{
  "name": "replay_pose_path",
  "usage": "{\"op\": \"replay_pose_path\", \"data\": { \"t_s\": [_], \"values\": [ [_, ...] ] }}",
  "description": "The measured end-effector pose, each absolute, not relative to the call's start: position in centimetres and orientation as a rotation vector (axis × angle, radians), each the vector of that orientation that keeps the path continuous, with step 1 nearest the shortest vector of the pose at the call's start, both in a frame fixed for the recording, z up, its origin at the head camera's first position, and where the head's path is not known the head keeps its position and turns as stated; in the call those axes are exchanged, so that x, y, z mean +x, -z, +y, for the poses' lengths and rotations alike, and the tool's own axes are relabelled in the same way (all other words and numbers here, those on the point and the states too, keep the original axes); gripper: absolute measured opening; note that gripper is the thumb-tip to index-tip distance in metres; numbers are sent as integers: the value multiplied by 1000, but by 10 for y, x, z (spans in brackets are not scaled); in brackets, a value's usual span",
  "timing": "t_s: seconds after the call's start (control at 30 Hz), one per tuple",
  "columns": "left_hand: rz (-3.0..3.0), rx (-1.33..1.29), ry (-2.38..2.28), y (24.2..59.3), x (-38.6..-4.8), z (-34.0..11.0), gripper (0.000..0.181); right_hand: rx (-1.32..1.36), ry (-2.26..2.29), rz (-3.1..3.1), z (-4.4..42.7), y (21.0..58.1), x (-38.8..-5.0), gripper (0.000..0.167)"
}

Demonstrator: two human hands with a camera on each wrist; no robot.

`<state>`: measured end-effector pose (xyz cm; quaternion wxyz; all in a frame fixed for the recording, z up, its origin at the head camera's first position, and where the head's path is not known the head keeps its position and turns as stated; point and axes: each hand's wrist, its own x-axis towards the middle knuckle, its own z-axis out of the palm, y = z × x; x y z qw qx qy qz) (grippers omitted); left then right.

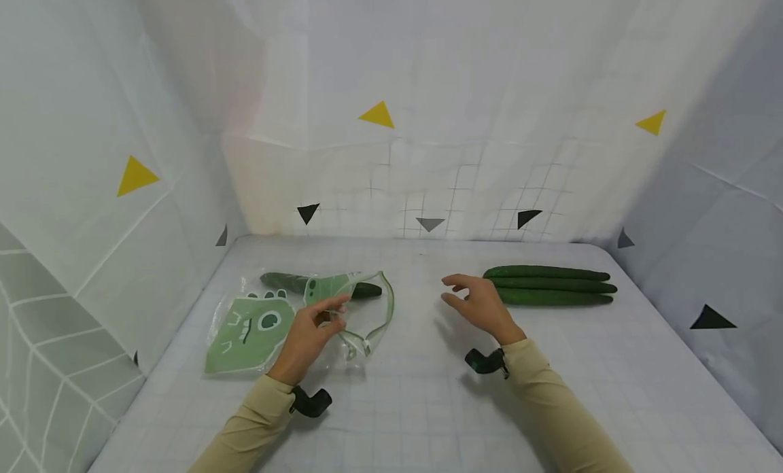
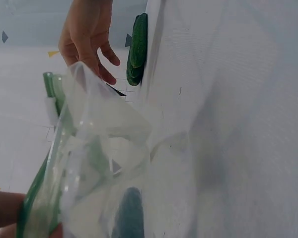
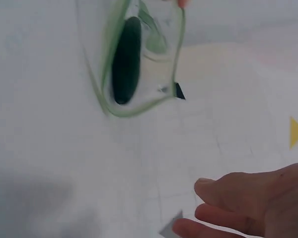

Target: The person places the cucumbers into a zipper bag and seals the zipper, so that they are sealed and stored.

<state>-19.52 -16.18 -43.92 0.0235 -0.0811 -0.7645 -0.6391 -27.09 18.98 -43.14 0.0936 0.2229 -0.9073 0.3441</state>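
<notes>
My left hand [image 1: 310, 334] pinches the near edge of a clear zip bag [image 1: 263, 334] printed with a green cartoon face. The bag's green-rimmed mouth [image 1: 392, 303] gapes toward the right. One cucumber [image 1: 367, 290] lies inside the bag, partly covered by the print; the right wrist view shows its dark end [image 3: 126, 62] within the opening. My right hand [image 1: 483, 306] hovers between the bag and the other cucumbers, fingers loosely bent with nothing in them. Close behind it, three cucumbers [image 1: 553, 283] lie side by side on the right of the table.
The white table [image 1: 416, 405] has a faint grid and ends at a white cloth wall [image 1: 465, 65] behind. Side walls of cloth rise on the left and right, marked with yellow and black triangles. A black wrist camera [image 1: 312, 403] sits on the left wrist, another [image 1: 484, 361] on the right.
</notes>
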Motion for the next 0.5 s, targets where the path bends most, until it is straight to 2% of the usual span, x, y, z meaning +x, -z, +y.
{"op": "replay_pose_path", "data": {
  "t_s": [0.23, 0.4, 0.5],
  "values": [
    [-2340, -269, 2011, 438, -196, -163, 42, 557, -1008, -2666, 228, 419, -279, 33],
    [-2334, -274, 2017, 439, -197, -163, 42, 425, -1012, -2621, 258, 419, -279, 18],
    [-2337, -274, 2013, 439, -197, -164, 42, 358, -955, -2599, 276, 424, -278, 19]
  ]
}}
